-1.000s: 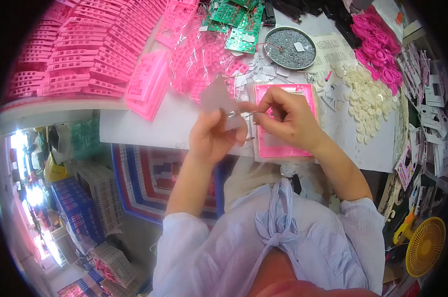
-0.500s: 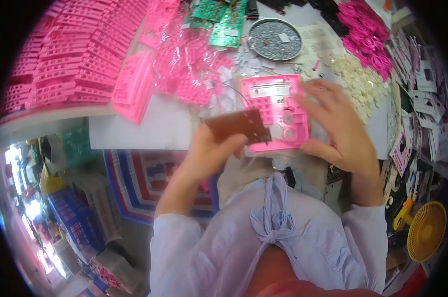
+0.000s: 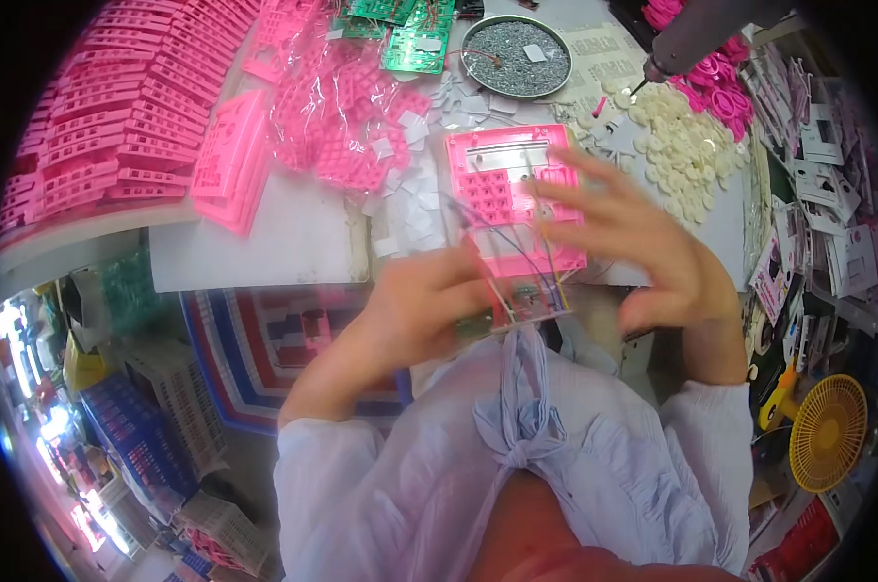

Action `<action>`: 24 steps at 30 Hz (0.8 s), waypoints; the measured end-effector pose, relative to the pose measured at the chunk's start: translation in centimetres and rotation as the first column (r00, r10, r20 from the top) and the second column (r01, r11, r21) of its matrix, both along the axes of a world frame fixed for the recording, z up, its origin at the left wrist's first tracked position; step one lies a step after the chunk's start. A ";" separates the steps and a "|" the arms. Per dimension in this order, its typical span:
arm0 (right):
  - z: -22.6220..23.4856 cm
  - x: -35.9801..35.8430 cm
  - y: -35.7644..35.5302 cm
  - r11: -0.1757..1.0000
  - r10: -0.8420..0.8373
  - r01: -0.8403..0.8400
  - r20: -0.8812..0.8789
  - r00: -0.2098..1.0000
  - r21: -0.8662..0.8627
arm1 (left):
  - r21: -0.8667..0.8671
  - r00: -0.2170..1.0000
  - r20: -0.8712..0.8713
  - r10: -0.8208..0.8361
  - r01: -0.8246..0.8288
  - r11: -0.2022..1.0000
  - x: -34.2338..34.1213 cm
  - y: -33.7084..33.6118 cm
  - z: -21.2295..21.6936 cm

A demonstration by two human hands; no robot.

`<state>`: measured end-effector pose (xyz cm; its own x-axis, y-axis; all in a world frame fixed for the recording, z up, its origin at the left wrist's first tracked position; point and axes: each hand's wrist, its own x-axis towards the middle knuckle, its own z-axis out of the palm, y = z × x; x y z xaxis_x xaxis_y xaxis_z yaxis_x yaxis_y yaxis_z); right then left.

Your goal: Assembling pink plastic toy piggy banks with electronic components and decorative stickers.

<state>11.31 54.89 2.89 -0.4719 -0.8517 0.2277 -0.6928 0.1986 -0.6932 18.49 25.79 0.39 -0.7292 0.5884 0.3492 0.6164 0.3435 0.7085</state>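
A pink plastic casing point(image 3: 461, 160) with a square grid of holes lies at the worktable's front edge. My left hand point(image 3: 422, 303) is closed on a circuit board point(image 3: 536, 312), tipped nearly edge-on just in front of the casing. Several thin wires point(image 3: 502, 233) run up from the board over the casing. Over the casing's right side is my right hand point(image 3: 643, 242), fingers spread and blurred by motion. I cannot make out whether its fingertips touch the wires.
Pink casings point(image 3: 119, 126) are stacked at left; bagged pink parts point(image 3: 347, 107) lie closer. Behind are green circuit boards point(image 3: 420, 39) and a round tray of screws point(image 3: 517, 82). Cream pieces point(image 3: 682, 155) are heaped at right, beneath a dark hanging tool point(image 3: 696, 39). A yellow fan point(image 3: 827, 434) stands lower right.
My left hand has brought the board down toward me and turned it from its flat brown face to edge-on. My right hand has left the casing's edge. The dark tool has come into view.
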 end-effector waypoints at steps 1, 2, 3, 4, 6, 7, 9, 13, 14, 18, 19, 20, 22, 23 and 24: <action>0.5 0.4 -1.6 0.994 0.091 -0.092 0.013 0.996 0.064 | -0.034 0.999 -0.002 -0.033 0.033 0.999 -0.1 0.3 0.1; 0.6 0.7 -2.9 0.975 0.185 -0.187 0.031 0.982 0.121 | 0.001 0.999 0.030 -0.019 0.019 1.000 -0.1 0.4 0.0; 0.6 0.8 -3.4 0.979 0.177 -0.181 0.050 0.983 0.095 | 0.036 0.998 0.064 -0.004 0.002 0.999 0.1 0.6 -0.1; 0.4 0.8 -3.9 0.981 0.176 -0.181 0.072 0.982 0.069 | 0.071 0.995 0.101 0.017 -0.024 0.997 0.3 0.5 -0.2; -0.3 0.8 -4.4 0.979 0.197 -0.201 0.094 0.976 0.032 | 0.010 0.977 0.212 0.000 -0.003 1.000 0.7 0.5 -0.3; -0.8 0.9 -4.6 0.975 0.221 -0.223 0.097 0.970 0.016 | -0.024 0.962 0.272 -0.001 0.007 1.000 1.1 0.4 -0.4; -2.0 1.2 -4.9 0.974 0.225 -0.210 0.258 0.940 -0.083 | 0.072 0.901 0.434 -0.009 -0.025 0.997 1.4 0.5 -0.3; -2.9 1.6 -5.5 0.992 0.027 0.068 0.706 0.708 -0.106 | 0.170 0.299 0.946 -0.129 -0.118 0.978 1.7 -0.1 -1.1; -2.7 1.5 -5.7 0.989 -0.060 0.140 0.768 0.638 -0.039 | 0.196 0.227 0.961 -0.160 -0.147 0.969 2.0 -0.3 -1.8; -4.7 -1.6 -4.8 0.915 -0.319 0.404 0.652 0.688 0.022 | 0.418 0.052 0.900 -0.433 -0.387 0.822 3.1 -0.1 -3.7; -5.1 -2.4 -4.7 0.922 -0.309 0.386 0.638 0.705 0.020 | 0.440 0.082 0.888 -0.453 -0.439 0.783 3.7 0.2 -4.4; -5.3 -3.2 -4.7 0.930 -0.298 0.368 0.625 0.721 0.019 | 0.459 0.112 0.876 -0.469 -0.489 0.742 4.3 0.3 -5.0; -6.1 -4.3 -5.1 0.943 -0.276 0.332 0.617 0.737 0.025 | 0.475 0.246 0.880 -0.407 -0.417 0.775 5.0 0.1 -5.8; -6.7 -4.6 -5.4 0.949 -0.265 0.313 0.622 0.737 0.033 | 0.441 0.310 0.889 -0.336 -0.383 0.812 5.2 0.1 -5.9; -7.1 -4.9 -5.8 0.955 -0.254 0.294 0.627 0.736 0.041 | 0.400 0.375 0.889 -0.265 -0.352 0.846 5.5 0.0 -6.0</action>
